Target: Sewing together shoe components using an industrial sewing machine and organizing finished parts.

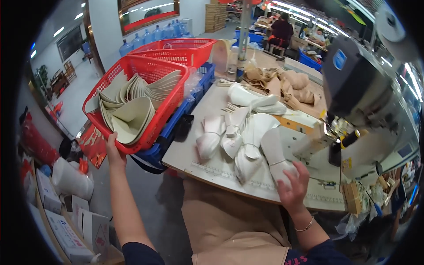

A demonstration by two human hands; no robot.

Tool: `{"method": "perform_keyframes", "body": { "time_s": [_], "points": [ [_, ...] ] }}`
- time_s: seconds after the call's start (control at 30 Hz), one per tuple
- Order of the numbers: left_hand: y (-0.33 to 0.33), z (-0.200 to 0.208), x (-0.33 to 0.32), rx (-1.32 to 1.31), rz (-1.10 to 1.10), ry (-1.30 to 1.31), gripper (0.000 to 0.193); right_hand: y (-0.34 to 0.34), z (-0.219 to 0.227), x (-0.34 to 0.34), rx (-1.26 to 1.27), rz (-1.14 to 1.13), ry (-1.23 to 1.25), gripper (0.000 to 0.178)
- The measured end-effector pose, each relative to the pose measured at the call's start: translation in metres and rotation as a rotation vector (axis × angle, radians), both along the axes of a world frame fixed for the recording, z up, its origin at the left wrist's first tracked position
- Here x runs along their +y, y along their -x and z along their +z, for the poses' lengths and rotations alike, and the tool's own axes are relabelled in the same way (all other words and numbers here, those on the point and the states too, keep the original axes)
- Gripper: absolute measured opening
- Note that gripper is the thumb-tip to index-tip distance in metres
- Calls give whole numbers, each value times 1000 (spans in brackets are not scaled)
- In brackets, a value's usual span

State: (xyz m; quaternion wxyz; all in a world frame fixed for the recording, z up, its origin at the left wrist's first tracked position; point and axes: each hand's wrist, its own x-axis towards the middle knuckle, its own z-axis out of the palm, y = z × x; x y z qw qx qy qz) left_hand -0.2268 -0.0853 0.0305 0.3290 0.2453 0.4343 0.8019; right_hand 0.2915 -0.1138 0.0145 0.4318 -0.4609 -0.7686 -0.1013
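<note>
My left hand (pixel 115 152) grips the near corner of a red plastic basket (pixel 165 119), with most of the fingers hidden by the rim. Stacks of curved, cream-white shoe-part-like pieces (pixel 137 117) fill the basket, which tilts toward me. At the table's front edge, my right hand (pixel 295 185) is loosely curved with its fingers apart. Its fingertips are at the lower end of a banded white bundle (pixel 273 148) and seem to touch it. Several similar banded white bundles (pixel 251 148) lie just left of it on the tabletop (pixel 181 152).
A sewing machine (pixel 357 84) stands at the right of the table. Tan pieces (pixel 287 86) are heaped at the back. A blue crate (pixel 152 152) sits below the red basket, with another red basket (pixel 194 48) behind. Cardboard boxes (pixel 66 234) line the lower left.
</note>
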Motion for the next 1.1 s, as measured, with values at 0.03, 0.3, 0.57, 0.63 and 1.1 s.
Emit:
{"method": "perform_keyframes", "body": {
  "time_s": [0.03,0.3,0.57,0.63,1.1],
  "points": [
    [-2,-1,-2,-3,31,7,43,10,19,12,-1,16,1,30],
    [-31,-11,-10,-158,13,6,59,135,176,176,-253,259,363,31],
    [-41,-22,-16,-282,-147,127,67,326,153,523,-272,119,678,21],
    [-29,-15,-33,-205,-188,265,61,371,131,561,-828,-27,693,23],
    [-32,-131,-126,-332,-108,1001,29,440,28,610,1205,19,2022,54]
  ]
}}
